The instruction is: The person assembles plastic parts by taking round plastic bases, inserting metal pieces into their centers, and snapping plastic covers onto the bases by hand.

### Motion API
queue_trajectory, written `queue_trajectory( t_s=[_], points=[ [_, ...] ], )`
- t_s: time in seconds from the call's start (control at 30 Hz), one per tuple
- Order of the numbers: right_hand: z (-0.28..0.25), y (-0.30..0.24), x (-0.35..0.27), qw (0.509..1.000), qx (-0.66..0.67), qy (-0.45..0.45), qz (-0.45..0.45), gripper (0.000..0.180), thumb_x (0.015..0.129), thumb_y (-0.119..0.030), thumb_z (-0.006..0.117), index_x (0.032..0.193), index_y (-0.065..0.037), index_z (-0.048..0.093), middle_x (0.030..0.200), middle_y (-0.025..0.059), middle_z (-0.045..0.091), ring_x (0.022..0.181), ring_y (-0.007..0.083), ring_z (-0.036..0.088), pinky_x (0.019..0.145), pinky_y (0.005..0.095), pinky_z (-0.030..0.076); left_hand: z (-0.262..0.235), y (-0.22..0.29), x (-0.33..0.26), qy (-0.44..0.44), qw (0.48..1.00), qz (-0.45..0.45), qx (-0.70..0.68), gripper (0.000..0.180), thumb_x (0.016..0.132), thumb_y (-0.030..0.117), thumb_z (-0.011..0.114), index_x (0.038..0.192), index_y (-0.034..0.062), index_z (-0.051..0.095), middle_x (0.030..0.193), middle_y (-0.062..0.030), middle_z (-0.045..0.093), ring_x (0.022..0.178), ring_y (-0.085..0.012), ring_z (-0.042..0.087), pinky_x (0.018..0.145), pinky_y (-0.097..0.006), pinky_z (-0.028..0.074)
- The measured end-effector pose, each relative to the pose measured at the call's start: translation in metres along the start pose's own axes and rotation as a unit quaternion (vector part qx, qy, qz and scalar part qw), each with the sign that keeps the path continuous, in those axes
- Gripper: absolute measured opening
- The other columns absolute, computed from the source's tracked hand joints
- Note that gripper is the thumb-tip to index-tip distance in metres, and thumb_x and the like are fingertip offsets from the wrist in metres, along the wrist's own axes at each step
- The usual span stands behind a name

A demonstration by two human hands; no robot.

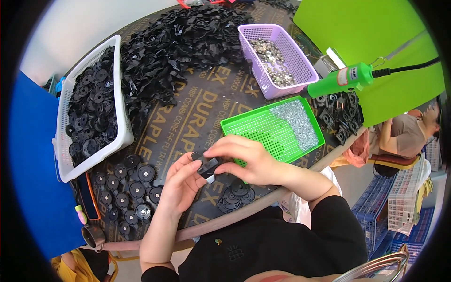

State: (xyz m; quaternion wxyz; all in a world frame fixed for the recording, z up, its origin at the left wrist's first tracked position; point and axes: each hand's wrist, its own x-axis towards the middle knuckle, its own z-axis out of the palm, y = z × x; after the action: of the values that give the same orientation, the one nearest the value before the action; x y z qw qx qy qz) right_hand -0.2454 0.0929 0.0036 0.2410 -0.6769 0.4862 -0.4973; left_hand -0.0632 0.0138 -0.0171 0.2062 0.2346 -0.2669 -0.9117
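My left hand (178, 184) and my right hand (246, 160) meet over the table's near edge, both gripping one small black plastic part (208, 167) with a bit of metal at its lower edge. Just below my right hand lies a small stack of black round discs (235, 195). To the left of my left hand, several black discs with metal centres (129, 188) are laid out in rows. Right behind my right hand sits a shallow green tray (263, 129) holding small silvery screws (296, 120) at its far end.
A white basket (120, 136) of black discs stands at the left. A big heap of black plastic pieces (174, 42) fills the back. A purple basket (305, 66) holds metal parts. A green power screwdriver (343, 77) hangs at the right, above more black pieces (338, 113). Another person (404, 134) sits at the right.
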Motion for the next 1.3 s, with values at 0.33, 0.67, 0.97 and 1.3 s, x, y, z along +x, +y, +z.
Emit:
queue_trajectory(
  t_s=[0.33, 0.67, 0.97, 1.3],
  points=[
    [0.002, -0.008, -0.004, 0.998, 0.024, -0.019, 0.063, 0.035, 0.071, 0.0, 0.071, 0.103, -0.004, 0.059, 0.093, 0.0086, 0.061, 0.078, 0.0156, 0.061, 0.063, 0.0254, 0.049, 0.01, 0.017, -0.021, 0.052, 0.945, 0.057, 0.317, 0.026, 0.078, 0.005, 0.067, 0.102, -0.0019, 0.061, 0.089, -0.0067, 0.065, 0.078, -0.0089, 0.06, 0.068, -0.021, 0.048],
    [-0.002, -0.007, -0.005, 0.995, -0.037, 0.063, 0.064, 0.025, 0.078, 0.001, 0.064, 0.102, -0.002, 0.059, 0.091, 0.0089, 0.063, 0.082, 0.0168, 0.063, 0.063, 0.0257, 0.049, -0.035, 0.062, -0.041, 0.179, 0.436, 0.321, 0.821, 0.022, 0.073, 0.003, 0.064, 0.095, 0.0046, 0.064, 0.101, -0.011, 0.064, 0.098, -0.0252, 0.061, 0.082, -0.034, 0.05],
    [-0.005, -0.004, -0.002, 0.996, -0.06, 0.052, 0.03, 0.024, 0.077, 0.001, 0.065, 0.1, -0.002, 0.06, 0.088, 0.0086, 0.063, 0.078, 0.0167, 0.062, 0.063, 0.026, 0.05, -0.054, 0.083, -0.02, 0.098, 0.409, 0.255, 0.871, 0.02, 0.073, 0.007, 0.063, 0.093, 0.0009, 0.064, 0.103, -0.015, 0.063, 0.097, -0.0292, 0.06, 0.082, -0.035, 0.049],
    [-0.028, 0.002, 0.006, 0.961, -0.205, 0.174, -0.059, 0.018, 0.077, 0.002, 0.063, 0.095, -0.003, 0.061, 0.089, 0.0091, 0.063, 0.077, 0.0199, 0.06, 0.062, 0.0282, 0.048, 0.001, 0.044, -0.018, 0.005, 0.451, 0.349, 0.821, 0.021, 0.069, 0.005, 0.069, 0.089, 0.0021, 0.065, 0.094, -0.012, 0.063, 0.087, -0.0264, 0.062, 0.074, -0.034, 0.052]
  ],
)
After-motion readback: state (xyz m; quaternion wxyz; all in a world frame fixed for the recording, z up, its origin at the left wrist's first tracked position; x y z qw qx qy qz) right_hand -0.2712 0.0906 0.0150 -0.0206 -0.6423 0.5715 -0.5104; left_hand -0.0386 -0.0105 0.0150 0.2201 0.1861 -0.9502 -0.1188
